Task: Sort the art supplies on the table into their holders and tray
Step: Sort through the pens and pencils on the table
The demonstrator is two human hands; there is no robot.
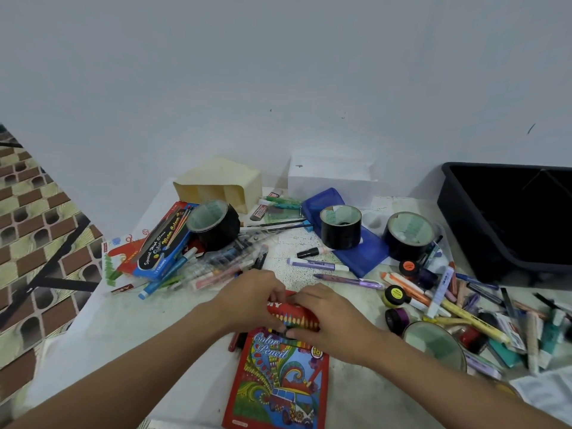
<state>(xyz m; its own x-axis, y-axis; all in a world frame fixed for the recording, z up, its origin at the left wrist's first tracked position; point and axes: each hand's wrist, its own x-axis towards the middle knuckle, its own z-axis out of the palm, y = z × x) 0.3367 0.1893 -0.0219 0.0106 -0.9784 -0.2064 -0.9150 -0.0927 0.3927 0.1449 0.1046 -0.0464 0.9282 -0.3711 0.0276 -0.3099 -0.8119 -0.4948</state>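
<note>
Cluttered white tabletop: my left hand and right hand both grip the small red cardboard crayon box at the far end of the red patterned colour-pencil box; I'd lift it level, flap closed

"Color Pencil" and "18" on red box, "Water Colour", "12 Colours" on blue box

A plain pale wall backs the white-topped table; brown-and-yellow patterned floor lies left.
</note>
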